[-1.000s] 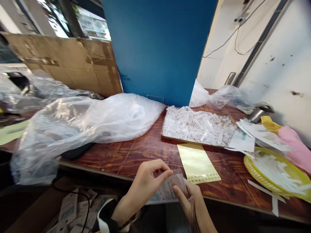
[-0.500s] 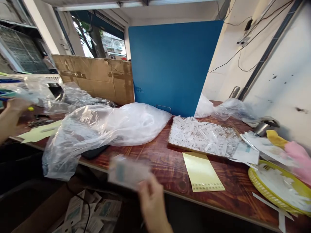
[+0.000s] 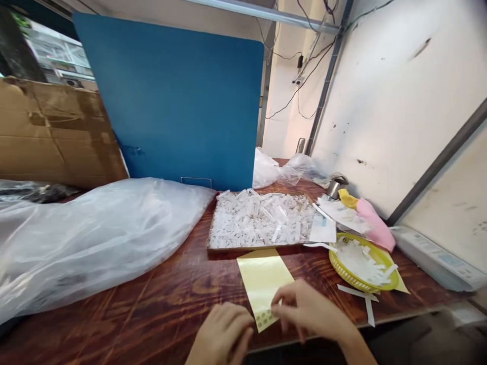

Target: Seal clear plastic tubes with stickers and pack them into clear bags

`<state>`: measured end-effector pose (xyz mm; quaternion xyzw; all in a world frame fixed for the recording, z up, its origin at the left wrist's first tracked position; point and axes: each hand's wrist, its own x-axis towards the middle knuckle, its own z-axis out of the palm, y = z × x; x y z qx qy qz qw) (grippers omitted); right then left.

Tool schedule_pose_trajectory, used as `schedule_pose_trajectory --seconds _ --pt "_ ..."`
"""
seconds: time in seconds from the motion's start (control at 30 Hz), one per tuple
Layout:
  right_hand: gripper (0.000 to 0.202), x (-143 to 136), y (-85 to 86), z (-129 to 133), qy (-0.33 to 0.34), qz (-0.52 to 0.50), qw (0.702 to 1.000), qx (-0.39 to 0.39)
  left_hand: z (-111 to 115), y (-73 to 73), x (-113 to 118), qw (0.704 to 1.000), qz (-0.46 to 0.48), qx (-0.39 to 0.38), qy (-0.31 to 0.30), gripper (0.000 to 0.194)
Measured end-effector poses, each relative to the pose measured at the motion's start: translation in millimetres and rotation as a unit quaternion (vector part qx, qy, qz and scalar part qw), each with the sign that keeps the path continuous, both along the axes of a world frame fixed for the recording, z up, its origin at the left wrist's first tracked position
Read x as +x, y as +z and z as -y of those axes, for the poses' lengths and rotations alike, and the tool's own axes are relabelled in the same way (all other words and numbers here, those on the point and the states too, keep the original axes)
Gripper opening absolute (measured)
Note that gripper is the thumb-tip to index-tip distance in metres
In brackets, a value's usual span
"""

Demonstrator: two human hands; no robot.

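Note:
A yellow sticker sheet (image 3: 262, 279) lies on the wooden table, with rows of small round stickers along its near end. My right hand (image 3: 310, 309) is at that end's right corner, its index finger and thumb bent together on the sheet's edge. Just left of the same end is my left hand (image 3: 222, 332), fingers loosely bent, the thumb apart, and nothing visible in it. Behind the sheet stands a shallow tray (image 3: 232, 249) heaped with small clear-white plastic pieces. A printed white card (image 3: 323, 228) rests at the tray's right corner.
A yellow basket (image 3: 344, 274) with white strips stands to the right, loose strips (image 3: 357, 293) beside it. Farther right are a pink cloth (image 3: 375, 223), a metal cup (image 3: 337, 186) and a long white device (image 3: 437, 258). A big plastic bag (image 3: 102, 233) covers the left; a blue board (image 3: 182, 101) stands behind.
The view has turned right. The small printed packet that was in my right hand is gone from it. Both hands have come to the near end of the sticker sheet, the left from the far left.

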<state>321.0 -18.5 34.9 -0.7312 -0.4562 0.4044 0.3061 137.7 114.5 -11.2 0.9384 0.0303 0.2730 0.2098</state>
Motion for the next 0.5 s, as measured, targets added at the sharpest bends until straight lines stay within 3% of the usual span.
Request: schedule_pose_trajectory --seconds 0.07,0.1,0.17,0.23,0.27,0.33,0.43,0.5 --pt "0.025 34 15.3 -8 -0.102 0.15 0.982 0.053 -19 -2.2 13 0.998 -0.02 0.016 0.05 0.014" --pt "0.023 51 22.5 -13 -0.163 0.251 0.951 0.072 -27 -5.5 18 0.997 -0.026 0.021 0.065 0.015" --pt "0.026 88 35.3 -23 -0.279 0.437 0.853 0.051 -37 -14.2 25 0.996 -0.02 0.04 0.077 0.018" --pt "0.037 123 45.1 -30 -0.333 0.576 0.747 -0.006 -43 -21.7 26 0.995 -0.013 0.061 0.072 0.022" --pt "0.041 140 48.3 -32 -0.344 0.605 0.717 -0.042 -44 -24.2 26 0.995 -0.01 0.068 0.068 0.023" --pt "0.035 167 50.6 -34 -0.34 0.613 0.709 -0.079 -45 -26.2 24 0.995 -0.007 0.073 0.062 0.024" --pt "0.023 192 44.6 -34 -0.322 0.589 0.733 -0.111 -45 -24.7 22 0.996 -0.011 0.063 0.062 0.022" --pt "0.031 201 37.8 -34 -0.32 0.572 0.745 -0.125 -45 -22.6 21 0.996 -0.024 0.054 0.064 0.021"
